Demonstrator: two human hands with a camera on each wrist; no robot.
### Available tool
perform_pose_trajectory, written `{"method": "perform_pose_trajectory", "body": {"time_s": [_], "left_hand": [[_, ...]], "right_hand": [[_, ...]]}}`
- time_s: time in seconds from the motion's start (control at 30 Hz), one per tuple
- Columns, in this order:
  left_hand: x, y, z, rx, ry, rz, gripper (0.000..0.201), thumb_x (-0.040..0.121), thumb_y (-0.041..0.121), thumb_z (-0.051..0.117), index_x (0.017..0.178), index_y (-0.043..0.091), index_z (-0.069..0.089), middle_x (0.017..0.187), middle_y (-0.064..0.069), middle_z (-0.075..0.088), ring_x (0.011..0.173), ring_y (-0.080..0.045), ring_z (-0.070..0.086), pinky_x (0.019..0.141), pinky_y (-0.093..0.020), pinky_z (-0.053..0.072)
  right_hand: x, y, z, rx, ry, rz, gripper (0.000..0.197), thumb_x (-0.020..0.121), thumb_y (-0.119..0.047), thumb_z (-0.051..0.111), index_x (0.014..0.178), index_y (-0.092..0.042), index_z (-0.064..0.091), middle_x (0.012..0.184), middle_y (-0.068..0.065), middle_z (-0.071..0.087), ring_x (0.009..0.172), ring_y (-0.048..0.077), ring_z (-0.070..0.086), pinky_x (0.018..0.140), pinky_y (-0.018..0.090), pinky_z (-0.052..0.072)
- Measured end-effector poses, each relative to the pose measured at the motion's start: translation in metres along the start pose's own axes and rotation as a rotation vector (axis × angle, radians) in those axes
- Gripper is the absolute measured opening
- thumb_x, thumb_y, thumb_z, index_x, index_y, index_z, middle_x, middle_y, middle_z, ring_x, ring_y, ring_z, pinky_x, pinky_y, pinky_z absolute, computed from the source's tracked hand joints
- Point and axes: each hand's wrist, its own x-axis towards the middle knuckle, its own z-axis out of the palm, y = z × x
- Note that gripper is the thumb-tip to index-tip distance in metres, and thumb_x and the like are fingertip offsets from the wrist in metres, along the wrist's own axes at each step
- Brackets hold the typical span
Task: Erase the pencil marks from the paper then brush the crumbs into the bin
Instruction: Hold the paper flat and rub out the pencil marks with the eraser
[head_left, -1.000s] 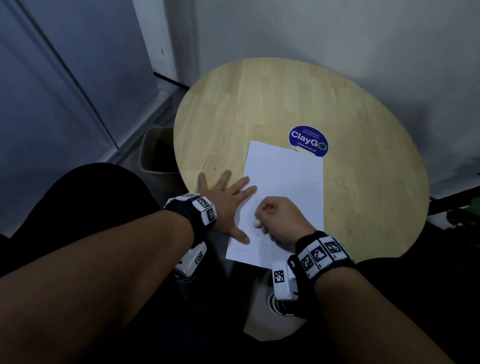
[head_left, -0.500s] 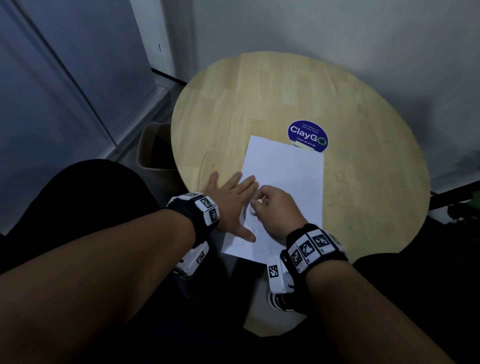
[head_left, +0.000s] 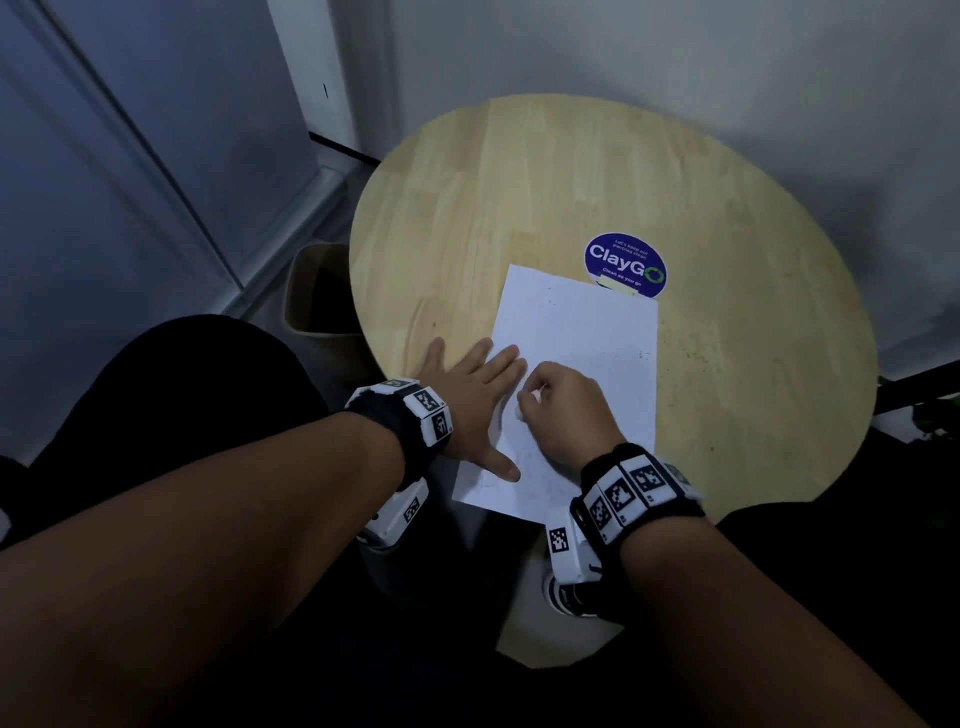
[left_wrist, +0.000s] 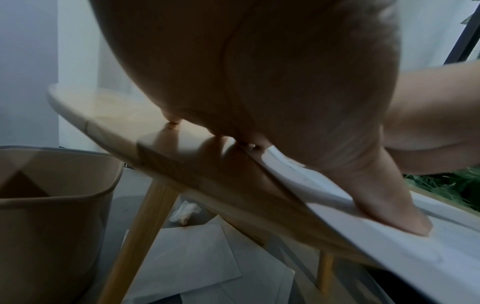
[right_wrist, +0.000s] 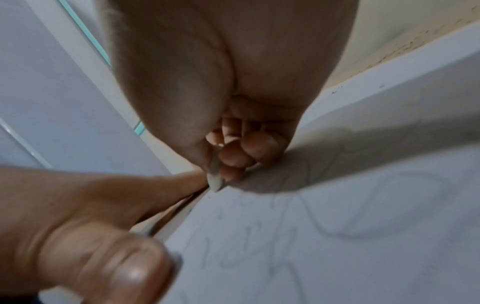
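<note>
Fingers (right_wrist: 235, 157) of the right hand (head_left: 563, 410) pinch the eraser (right_wrist: 215, 181) on the paper (head_left: 582, 353), the flat left hand (head_left: 475, 400) pinning it to the counter (head_left: 519, 182); erasing is underway, faint marks remain, so next rub those before brushing crumbs into the bin (head_left: 317, 291).

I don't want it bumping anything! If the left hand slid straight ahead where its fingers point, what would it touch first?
Probably the right hand gripping the eraser: the left hand lies flat on the paper, fingers pointing at it, nearly touching.

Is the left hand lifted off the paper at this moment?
No, the left hand lies flat with its fingers spread, pressing the left edge of the paper onto the table.
</note>
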Motion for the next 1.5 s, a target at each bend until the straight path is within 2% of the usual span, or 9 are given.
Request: {"method": "perform_pose_trajectory", "body": {"time_s": [0.13,0.3,0.47,0.63,0.8,0.97,1.1,1.3,1.5], "left_hand": [[0.001,0.000,0.001,-0.004,0.005,0.008,0.145,0.063,0.102,0.056,0.165,0.031,-0.020,0.172,0.010,-0.028,0.159,-0.023,-0.026,0.120,-0.075,-0.007],[0.002,-0.001,-0.001,0.001,-0.022,0.009,0.140,0.063,0.102,0.055,0.162,0.040,-0.022,0.172,0.009,-0.028,0.159,-0.024,-0.026,0.119,-0.076,-0.008],[0.001,0.001,-0.001,0.008,-0.015,0.005,0.141,0.064,0.101,0.057,0.164,0.039,-0.020,0.172,0.009,-0.028,0.159,-0.026,-0.027,0.119,-0.076,-0.006],[0.001,0.002,-0.005,0.012,-0.027,-0.006,0.140,0.064,0.101,0.056,0.163,0.038,-0.021,0.172,0.009,-0.028,0.159,-0.025,-0.025,0.119,-0.076,-0.006],[0.000,0.002,-0.002,0.002,-0.016,0.004,0.140,0.064,0.100,0.058,0.164,0.039,-0.020,0.172,0.009,-0.028,0.159,-0.025,-0.026,0.119,-0.077,-0.004],[0.000,0.002,-0.006,0.010,-0.026,-0.001,0.140,0.065,0.101,0.056,0.164,0.037,-0.020,0.172,0.009,-0.027,0.159,-0.025,-0.025,0.119,-0.076,-0.004],[0.000,0.001,0.000,0.006,-0.018,0.006,0.140,0.064,0.101,0.057,0.164,0.039,-0.020,0.172,0.009,-0.028,0.159,-0.026,-0.025,0.118,-0.077,-0.003],[0.000,0.002,-0.007,0.012,-0.029,-0.001,0.140,0.065,0.101,0.055,0.163,0.038,-0.021,0.172,0.009,-0.028,0.159,-0.025,-0.025,0.119,-0.076,-0.004],[0.001,-0.001,-0.001,-0.001,-0.021,0.007,0.140,0.063,0.102,0.056,0.162,0.042,-0.022,0.170,0.012,-0.031,0.158,-0.023,-0.027,0.119,-0.075,-0.006]], "right_hand": [[-0.004,-0.004,-0.006,-0.028,-0.310,-0.018,0.015,0.092,-0.013,0.063,0.080,-0.019,0.070,0.071,-0.004,0.077,0.071,0.007,0.072,0.072,0.030,0.055],[0.003,0.003,-0.002,0.038,0.039,0.014,0.018,0.099,-0.019,0.064,0.082,-0.023,0.068,0.074,-0.003,0.073,0.072,0.012,0.067,0.067,0.029,0.052],[-0.006,-0.002,-0.007,-0.019,-0.315,-0.009,0.015,0.093,-0.013,0.065,0.081,-0.019,0.071,0.071,-0.003,0.077,0.070,0.010,0.073,0.070,0.032,0.058],[0.001,0.005,-0.004,0.014,0.059,0.015,0.015,0.098,-0.020,0.063,0.085,-0.019,0.070,0.075,-0.001,0.073,0.074,0.016,0.068,0.068,0.031,0.053],[-0.010,-0.002,-0.010,0.001,-0.319,-0.011,0.014,0.092,-0.013,0.063,0.083,-0.018,0.072,0.070,-0.005,0.077,0.065,0.008,0.072,0.069,0.031,0.058],[-0.001,0.003,-0.005,0.024,0.037,0.019,0.016,0.099,-0.021,0.062,0.084,-0.019,0.070,0.075,-0.003,0.073,0.075,0.016,0.069,0.069,0.032,0.056],[-0.009,-0.004,-0.009,-0.001,-0.337,0.020,0.014,0.093,-0.012,0.063,0.084,-0.015,0.072,0.068,-0.002,0.076,0.064,0.012,0.072,0.066,0.030,0.058],[-0.002,0.002,-0.002,0.064,0.015,0.051,0.017,0.098,-0.020,0.064,0.082,-0.022,0.069,0.072,-0.004,0.073,0.072,0.015,0.070,0.066,0.030,0.055],[-0.015,0.013,-0.018,0.308,-0.364,0.251,0.016,0.098,-0.011,0.063,0.089,-0.002,0.072,0.070,0.017,0.071,0.050,0.023,0.053,0.047,0.029,0.042]]}}
